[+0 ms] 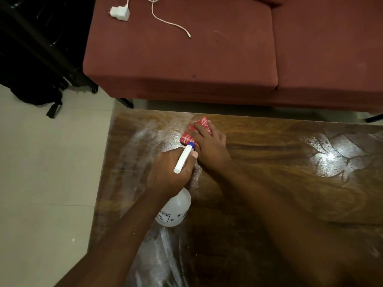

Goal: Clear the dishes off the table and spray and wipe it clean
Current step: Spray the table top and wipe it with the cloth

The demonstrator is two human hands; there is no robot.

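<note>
My left hand (169, 172) grips a clear plastic spray bottle (174, 210) by its neck; its white trigger head with a blue nozzle (184, 157) points toward the far left part of the table. My right hand (209, 141) lies flat on a folded red cloth with a white pattern (189, 136), pressing it onto the glossy brown wooden table (279, 183) near the far edge. White wet streaks cover the table's left side. No dishes are in view.
A maroon sofa (186, 59) stands just beyond the table, carrying a white charger plug (119, 12) and cable (170, 22). Dark bags (35, 59) sit at the far left on the pale tiled floor (45, 172). A wet patch shines at the table's right (335, 156).
</note>
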